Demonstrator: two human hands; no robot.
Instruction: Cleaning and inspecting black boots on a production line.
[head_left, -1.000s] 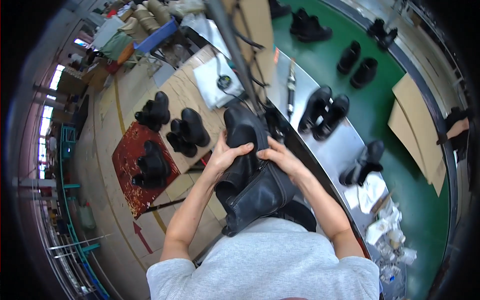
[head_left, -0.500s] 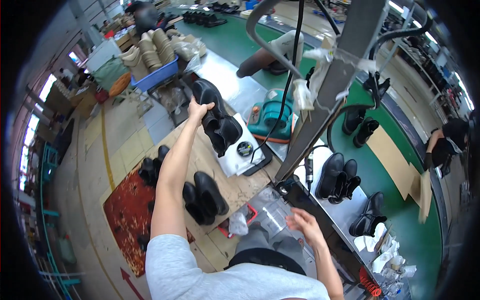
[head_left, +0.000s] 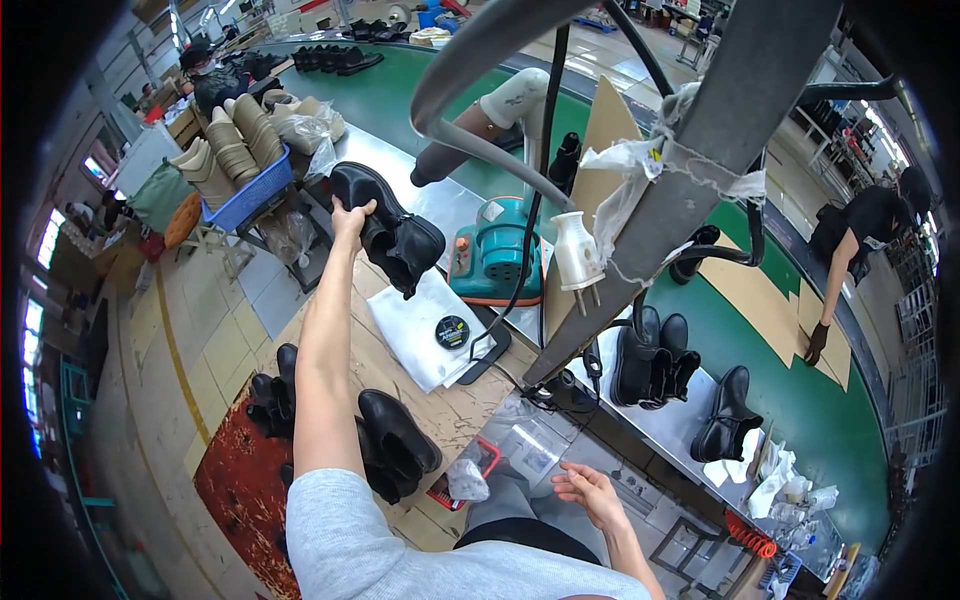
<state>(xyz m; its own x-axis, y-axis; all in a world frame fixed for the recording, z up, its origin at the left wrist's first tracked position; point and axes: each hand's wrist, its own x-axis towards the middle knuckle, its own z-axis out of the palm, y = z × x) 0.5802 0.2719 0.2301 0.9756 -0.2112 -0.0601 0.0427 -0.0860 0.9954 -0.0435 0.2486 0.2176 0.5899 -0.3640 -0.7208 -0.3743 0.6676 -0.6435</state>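
"Floor (head_left: 225, 345) runs open at left; left hand (head_left: 352, 215) grips black footwear (head_left: 392, 235) near the far edge of the wooden table (head_left: 465, 405)!"

"And rightward?"

"Teal blower (head_left: 503, 250) crowds in, right hand (head_left: 597, 492) hangs empty, grey post (head_left: 680, 215) blocks straight ahead!"

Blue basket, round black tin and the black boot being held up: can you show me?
Blue basket (head_left: 252, 196), head view: outer wall.
Round black tin (head_left: 452, 331), head view: lid.
Black boot (head_left: 388, 234), head view: upper.

Light-brown wooden tabletop (head_left: 470, 405): flat white cloth (head_left: 400, 348) at its 12 o'clock, smooth black boots (head_left: 395, 428) at 7. Long green work surface (head_left: 825, 425), view's 3 o'clock: brown cardboard sheets (head_left: 750, 302).
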